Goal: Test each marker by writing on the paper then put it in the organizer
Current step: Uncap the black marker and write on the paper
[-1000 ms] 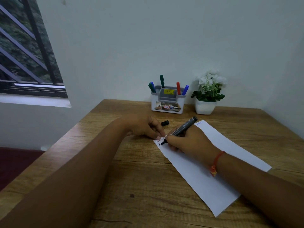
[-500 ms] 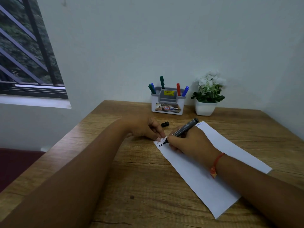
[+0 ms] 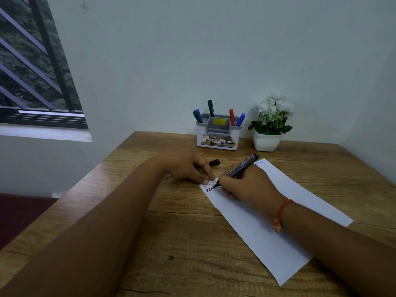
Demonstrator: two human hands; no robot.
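The marker (image 3: 241,168) is black with a dark grey barrel and some small print that is too fine to read. It is uncapped and slants up and away from the person, its blunt end over the far corner of the paper (image 3: 267,239). The right hand (image 3: 248,185) pinches it low on the barrel, with the fingers curled round it. The tip touches the paper at the near-left corner, beside bold black letters that begin "KA"; the hand covers the rest. Faint thinner scribbles lie just above them, and a small blue scrawl sits at the far corner; neither can be read.

The left hand (image 3: 188,168) holds nothing. Its fingertips (image 3: 205,181) press the paper's left corner flat on the worktop (image 3: 171,232). The black cap (image 3: 214,162) lies on its side just beyond this hand, apart from it.

The white paper lies at an angle, and the right forearm hides part of it. A red thread (image 3: 280,213) circles that wrist.

At the far edge stands the organizer (image 3: 217,136), white and grey, with a yellow sticker and a label. Five capped markers stand in it: green and blue on the left, a taller green behind, and red and blue on the right. Their lower halves are hidden. A potted plant (image 3: 270,123) stands just beside it.
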